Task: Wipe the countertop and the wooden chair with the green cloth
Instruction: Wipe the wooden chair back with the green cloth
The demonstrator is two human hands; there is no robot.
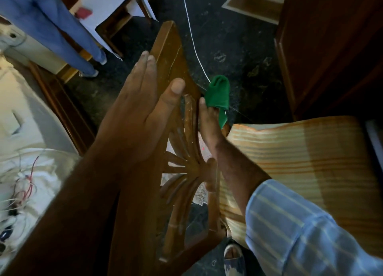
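The wooden chair (172, 53) fills the middle of the head view, seen from above its carved backrest. My left hand (134, 109) lies flat against the top rail of the backrest, fingers straight and thumb over the front edge. My right hand (209, 126) reaches past the backrest's inner side and holds the green cloth (219, 95) bunched around its fingers, pressed at the rail's right end. The chair's seat carries a striped orange cushion (300, 157). No countertop can be made out.
Another person's legs in blue trousers (62, 27) stand at the upper left beside a table with a white cloth (116, 4). A dark wooden cabinet (331, 47) rises on the right. A white cord (194, 45) crosses the dark floor. Tangled wires (22, 182) lie at the left.
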